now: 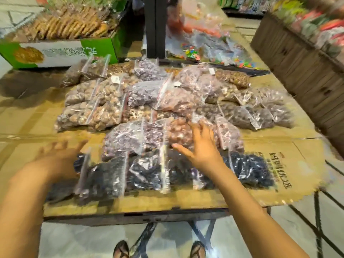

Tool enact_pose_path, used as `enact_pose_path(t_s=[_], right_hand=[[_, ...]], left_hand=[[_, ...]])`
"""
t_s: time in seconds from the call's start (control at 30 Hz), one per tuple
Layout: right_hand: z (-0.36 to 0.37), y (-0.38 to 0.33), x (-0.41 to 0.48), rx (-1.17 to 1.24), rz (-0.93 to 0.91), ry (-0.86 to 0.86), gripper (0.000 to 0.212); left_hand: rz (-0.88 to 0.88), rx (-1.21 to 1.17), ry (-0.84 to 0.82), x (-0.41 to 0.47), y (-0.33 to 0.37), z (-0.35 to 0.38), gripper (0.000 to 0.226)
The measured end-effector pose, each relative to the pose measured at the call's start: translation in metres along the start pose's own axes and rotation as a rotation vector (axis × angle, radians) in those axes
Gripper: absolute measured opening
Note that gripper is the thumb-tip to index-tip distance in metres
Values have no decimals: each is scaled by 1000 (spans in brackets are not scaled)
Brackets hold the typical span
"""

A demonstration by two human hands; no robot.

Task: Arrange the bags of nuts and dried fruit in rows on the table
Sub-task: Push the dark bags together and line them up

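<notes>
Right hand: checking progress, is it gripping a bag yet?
No, the right hand is spread open, fingers splayed above the bags.

Two bare forearms without sleeves, left hand blurred, right hand, dark strappy sandals on both feet

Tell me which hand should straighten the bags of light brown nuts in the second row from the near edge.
Right. The right hand is open and spread just over those bags of light brown nuts. The left hand, also open, hovers off the pile's left side over bare cardboard, blurred.
</notes>
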State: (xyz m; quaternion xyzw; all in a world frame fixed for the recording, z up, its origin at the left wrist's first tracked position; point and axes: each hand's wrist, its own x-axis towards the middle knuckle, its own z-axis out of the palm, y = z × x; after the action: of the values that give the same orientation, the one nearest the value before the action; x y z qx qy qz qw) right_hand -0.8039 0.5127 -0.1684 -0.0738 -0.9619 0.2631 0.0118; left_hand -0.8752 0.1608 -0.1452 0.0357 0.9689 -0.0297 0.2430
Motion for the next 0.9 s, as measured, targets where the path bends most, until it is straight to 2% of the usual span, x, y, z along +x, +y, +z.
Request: enact_pose_path(t_s=[0.07, 0.13, 0.23, 0.37, 0.7, 0.9], right_hand=[[-29, 44, -4, -40, 5, 27, 85], [-55, 91, -12, -96, 66, 43, 83], [-87, 151, -26, -182, 155, 60, 85], [-116, 207, -24, -240, 232, 43, 85], [-141, 253, 36, -185, 255, -9, 90], [-160, 296, 57, -232, 209, -57, 81]], left_hand=[[-78, -262, -6, -2, 38, -3, 123], [-24, -432, 121, -3, 92, -4, 124], [104, -412, 324, -4, 185, -2, 107], [222, -429, 366, 3, 280, 2, 100], [222, -368, 405, 46, 363, -1, 98], [173, -390, 410, 65, 411, -11, 98]])
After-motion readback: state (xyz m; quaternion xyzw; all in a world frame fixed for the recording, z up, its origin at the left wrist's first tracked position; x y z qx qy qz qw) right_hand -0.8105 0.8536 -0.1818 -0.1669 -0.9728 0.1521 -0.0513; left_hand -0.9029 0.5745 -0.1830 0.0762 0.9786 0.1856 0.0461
